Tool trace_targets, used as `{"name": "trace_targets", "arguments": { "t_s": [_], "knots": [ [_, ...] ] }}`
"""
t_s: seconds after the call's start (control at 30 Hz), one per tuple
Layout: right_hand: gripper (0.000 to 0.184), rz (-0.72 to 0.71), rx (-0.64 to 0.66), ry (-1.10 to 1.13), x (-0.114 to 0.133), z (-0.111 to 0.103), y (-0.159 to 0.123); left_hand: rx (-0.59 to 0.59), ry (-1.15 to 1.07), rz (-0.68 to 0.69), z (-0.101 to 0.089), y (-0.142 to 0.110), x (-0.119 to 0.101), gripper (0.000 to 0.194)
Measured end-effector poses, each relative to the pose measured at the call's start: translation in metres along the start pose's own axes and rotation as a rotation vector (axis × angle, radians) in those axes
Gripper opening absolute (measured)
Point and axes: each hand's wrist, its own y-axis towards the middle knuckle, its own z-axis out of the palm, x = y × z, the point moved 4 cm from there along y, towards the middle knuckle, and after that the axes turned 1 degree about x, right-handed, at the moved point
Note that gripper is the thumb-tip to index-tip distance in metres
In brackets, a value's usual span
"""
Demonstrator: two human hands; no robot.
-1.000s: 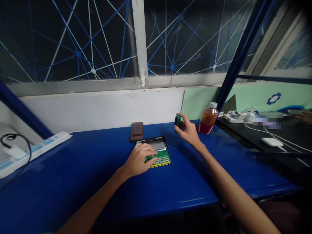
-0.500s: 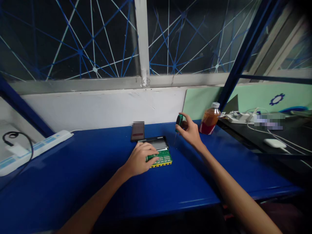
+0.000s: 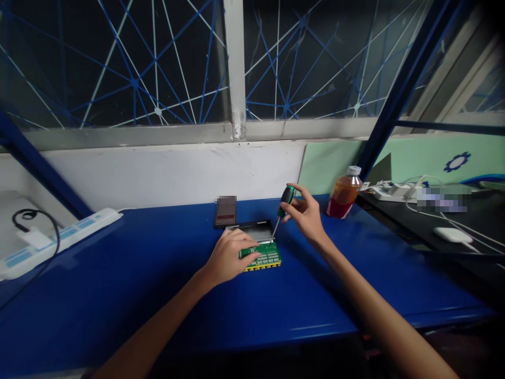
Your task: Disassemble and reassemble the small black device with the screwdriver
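A green circuit board with a yellow front edge lies on the blue table, joined or set against a dark casing with a grey panel behind it. My left hand grips the board's left part, its fingers across the top and its thumb along the front, hiding that side. In my right hand is a screwdriver with a green-and-black handle, pinched between thumb and fingers. The screwdriver leans, its thin shaft reaching down to the board's back right corner. Whether the tip sits on a screw is too small to tell.
Behind the casing lies a phone. A drink bottle stands at the table's back right. On the left is a white power strip with a black cable. A black neighbouring desk on the right carries cables and a white charger.
My right hand has tilted the screwdriver and brought its tip from beside the device to the board's back right corner. My left hand keeps its place on the board. The view has shifted slightly.
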Motion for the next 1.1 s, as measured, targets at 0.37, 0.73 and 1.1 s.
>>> {"name": "trace_targets", "arguments": {
  "t_s": [0.37,0.73,1.1],
  "knots": [
    [0.057,-0.007,0.080,0.036,0.009,0.025,-0.014,-0.007,0.006,0.004,0.003,-0.001,-0.002,0.005],
    [0.056,-0.007,0.078,0.027,0.009,0.026,-0.016,0.008,-0.067,0.006,0.002,0.000,-0.005,0.008],
    [0.058,-0.038,0.018,-0.001,0.011,0.022,-0.015,-0.030,-0.200,-0.063,0.000,0.003,-0.003,0.011]
  ]
}}
